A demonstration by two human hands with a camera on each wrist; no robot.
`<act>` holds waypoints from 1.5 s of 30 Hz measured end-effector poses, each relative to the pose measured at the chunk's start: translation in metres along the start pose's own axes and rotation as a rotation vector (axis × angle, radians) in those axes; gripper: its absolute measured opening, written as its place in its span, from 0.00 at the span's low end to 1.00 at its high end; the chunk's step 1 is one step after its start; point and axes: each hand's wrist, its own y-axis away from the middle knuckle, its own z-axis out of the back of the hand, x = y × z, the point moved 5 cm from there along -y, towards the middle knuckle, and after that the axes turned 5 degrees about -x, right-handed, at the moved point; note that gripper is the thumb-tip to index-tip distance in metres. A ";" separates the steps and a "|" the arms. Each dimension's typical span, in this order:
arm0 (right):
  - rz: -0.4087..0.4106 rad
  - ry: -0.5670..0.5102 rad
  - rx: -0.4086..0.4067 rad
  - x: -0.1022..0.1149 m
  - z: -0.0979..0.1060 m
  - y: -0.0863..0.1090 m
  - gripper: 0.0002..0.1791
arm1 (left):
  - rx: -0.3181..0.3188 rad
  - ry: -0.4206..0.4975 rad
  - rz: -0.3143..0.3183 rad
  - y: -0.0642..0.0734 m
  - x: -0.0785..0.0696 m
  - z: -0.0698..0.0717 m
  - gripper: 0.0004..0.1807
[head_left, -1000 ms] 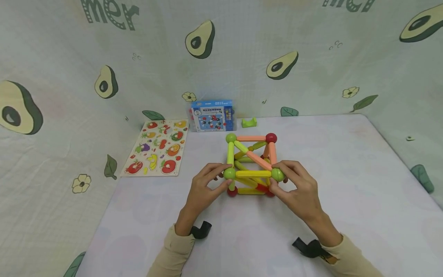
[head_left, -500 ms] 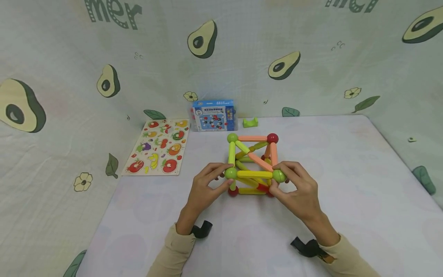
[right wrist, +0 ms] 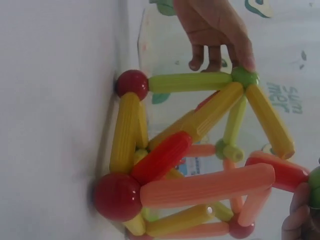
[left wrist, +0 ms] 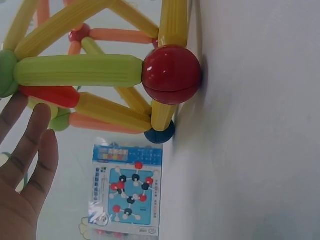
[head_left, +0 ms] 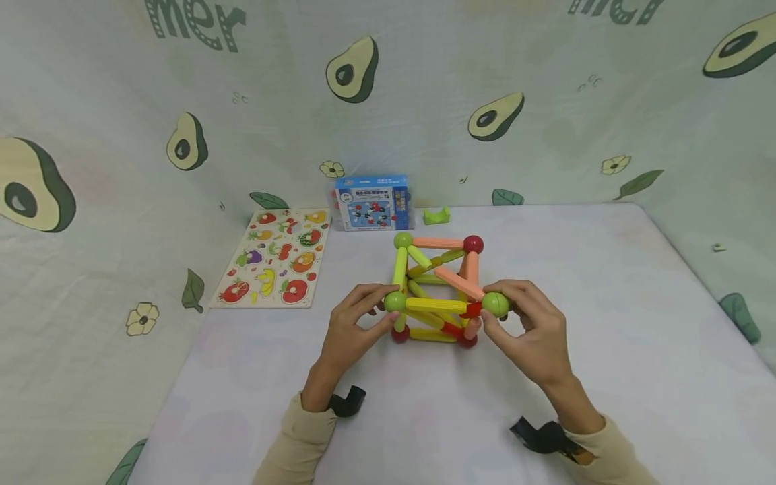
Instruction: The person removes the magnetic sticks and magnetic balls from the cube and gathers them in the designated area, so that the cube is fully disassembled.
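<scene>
A cube-like frame of toy building sticks and balls (head_left: 402,266) stands on the table. My left hand (head_left: 351,330) pinches the green ball (head_left: 395,301) at its near upper left corner, thumb below and fingers above. In my right hand (head_left: 533,337) is another green ball (head_left: 496,304), gripped between thumb and fingers just right of the frame. A short red stick (right wrist: 285,172) adjoins that ball in the right wrist view. There, the yellow stick (right wrist: 272,120) from the left ball ends free. A salmon upright (right wrist: 205,185) rises from a red ball (right wrist: 117,196) at the base.
Behind the frame stand a blue and white box (head_left: 372,205) with a molecule picture and a small green piece (head_left: 436,215). A fruit puzzle board (head_left: 269,259) lies at the back left. An avocado-print cloth (head_left: 418,135) hangs behind the table.
My right hand has drawn its green ball slightly right, off the yellow stick. The salmon diagonal has parted from the green diagonal, and the frame has shifted a little left.
</scene>
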 end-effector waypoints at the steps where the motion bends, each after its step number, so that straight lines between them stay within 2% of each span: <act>1: -0.008 -0.014 0.003 -0.002 0.001 0.001 0.20 | 0.000 0.001 0.000 0.000 0.001 -0.001 0.23; 7: -0.108 -0.126 0.011 -0.025 0.013 0.008 0.26 | -0.015 0.010 -0.010 0.001 0.001 -0.002 0.23; 9: -0.191 -0.158 0.008 -0.033 0.019 0.011 0.25 | -0.014 0.011 -0.011 0.001 0.000 -0.002 0.23; 14: -0.390 -0.266 0.031 -0.041 0.032 0.010 0.16 | -0.005 0.006 -0.006 0.000 -0.001 -0.003 0.23; 16: -0.431 -0.352 0.058 -0.043 0.036 0.010 0.13 | -0.002 0.004 -0.002 0.000 0.000 -0.002 0.23; 18: -0.486 -0.453 0.084 -0.047 0.037 0.010 0.14 | 0.000 -0.003 0.002 0.001 0.000 -0.002 0.23; 21: -0.611 -0.610 0.130 -0.054 0.035 0.012 0.20 | 0.002 -0.012 0.006 0.001 0.000 -0.001 0.23; 23: -0.702 -0.655 0.144 -0.059 0.032 0.013 0.23 | 0.004 -0.015 0.009 0.001 0.001 -0.001 0.23; 25: -0.768 -0.652 0.147 -0.064 0.030 0.014 0.24 | 0.006 -0.012 0.010 0.001 0.002 -0.001 0.23; 29: -0.820 -0.635 0.106 -0.076 0.030 0.012 0.19 | 0.008 -0.016 0.012 0.001 0.002 -0.001 0.23; 32: -0.833 -0.705 0.090 -0.085 0.033 0.011 0.12 | 0.006 -0.028 0.009 0.001 0.002 -0.001 0.23; 35: -0.852 -0.766 0.125 -0.091 0.036 0.010 0.12 | 0.007 -0.031 0.005 0.001 0.001 -0.001 0.23; 37: -0.863 -0.735 0.150 -0.096 0.040 0.010 0.14 | 0.010 -0.030 0.005 0.000 0.001 -0.001 0.23; 39: -0.846 -0.628 0.166 -0.101 0.046 0.008 0.16 | 0.015 -0.025 0.006 0.000 0.001 -0.002 0.23; 45: -0.741 -0.014 0.218 -0.120 0.068 0.003 0.20 | 0.018 -0.030 0.006 0.000 -0.001 -0.002 0.24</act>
